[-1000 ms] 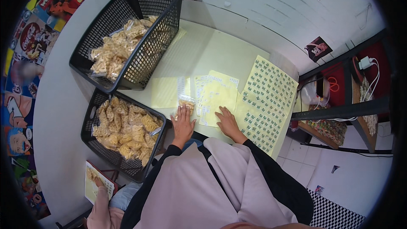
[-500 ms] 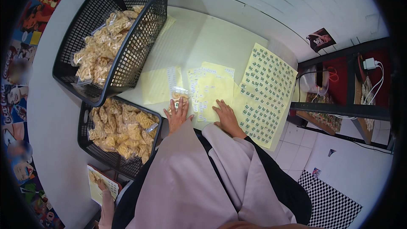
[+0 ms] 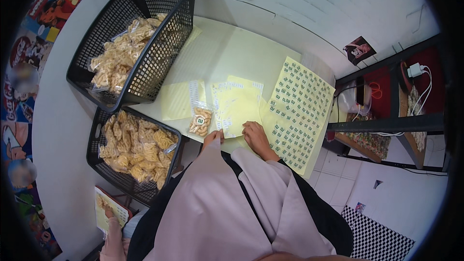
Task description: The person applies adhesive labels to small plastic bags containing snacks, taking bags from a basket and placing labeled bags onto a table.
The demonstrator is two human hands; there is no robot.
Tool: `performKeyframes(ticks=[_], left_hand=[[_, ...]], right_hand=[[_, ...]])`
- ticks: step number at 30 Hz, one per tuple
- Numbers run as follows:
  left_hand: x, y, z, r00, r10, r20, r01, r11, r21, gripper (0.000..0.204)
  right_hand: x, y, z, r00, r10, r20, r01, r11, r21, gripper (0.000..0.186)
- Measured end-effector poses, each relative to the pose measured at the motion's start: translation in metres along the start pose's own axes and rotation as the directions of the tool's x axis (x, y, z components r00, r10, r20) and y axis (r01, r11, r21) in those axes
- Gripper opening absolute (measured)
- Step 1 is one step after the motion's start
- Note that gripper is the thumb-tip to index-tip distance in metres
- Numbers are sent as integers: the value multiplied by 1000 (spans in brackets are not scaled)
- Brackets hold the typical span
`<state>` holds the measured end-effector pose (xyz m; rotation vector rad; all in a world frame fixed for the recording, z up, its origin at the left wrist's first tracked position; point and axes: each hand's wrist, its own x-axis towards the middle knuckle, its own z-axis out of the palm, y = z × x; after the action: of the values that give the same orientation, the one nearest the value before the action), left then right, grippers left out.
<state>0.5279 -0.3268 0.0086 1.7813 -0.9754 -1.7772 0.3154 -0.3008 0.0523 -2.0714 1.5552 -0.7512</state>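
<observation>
Across the middle of the view: pale table point(image 3: 232, 43), its near edge partly covered by the person's mauve garment point(image 3: 212, 198).
Upper basket point(image 3: 169, 43): black mesh, at the table's left, holding bagged snacks point(image 3: 123, 55).
Lower basket point(image 3: 179, 147): black, nearer the person, heaped with more bags.
Sticker sheet point(image 3: 302, 111): yellow, rows of dark green marks, right of the hands.
Sheet stack point(image 3: 244, 106): yellow, overlapping, between bag and sticker sheet. Could skew or crease if the two hands pulled unevenly.
Right hand point(image 3: 257, 139): fingers bent, held close together, tips at the stack's near right edge; pinching or merely resting, cannot tell.
Left hand point(image 3: 212, 138): at the stack's near left corner, partly behind the garment; finger spread or pinch, cannot tell.
Snack bag point(image 3: 205, 114): clear, lying just left of the stack, close to the near edge. A leftward sweep of the left wrist might knock it off.
Round sticker point(image 3: 200, 121): pale with a green mark, face-up on that bag. Rubbing could lift it, if poorly stuck.
</observation>
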Motion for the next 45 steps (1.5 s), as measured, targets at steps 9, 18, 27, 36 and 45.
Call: performKeyframes(ticks=[9, 18, 27, 36, 45], left_hand=[[-2, 8, 35, 959, -59, 277, 158, 922, -353, 23], [-10, 11, 59, 935, 2, 355, 175, 869, -463, 12], [3, -4, 67, 959, 62, 275, 70, 893, -446, 25], [11, -2, 64, 972, 46, 232, 48, 922, -384, 26], [10, 11, 38, 845, 535, -11, -497, 792, 355, 30]], right_hand=[[-13, -2, -21, 996, 92, -13, -93, 995, -33, 16], [-14, -13, -19, 978, 199, -57, -192, 976, 101, 13], [-15, -12, -22, 969, 246, -20, -244, 967, 67, 8], [-11, -10, -15, 994, 106, 16, -106, 994, 0, 9], [-20, 24, 3, 933, 359, 14, -334, 854, 400, 12]])
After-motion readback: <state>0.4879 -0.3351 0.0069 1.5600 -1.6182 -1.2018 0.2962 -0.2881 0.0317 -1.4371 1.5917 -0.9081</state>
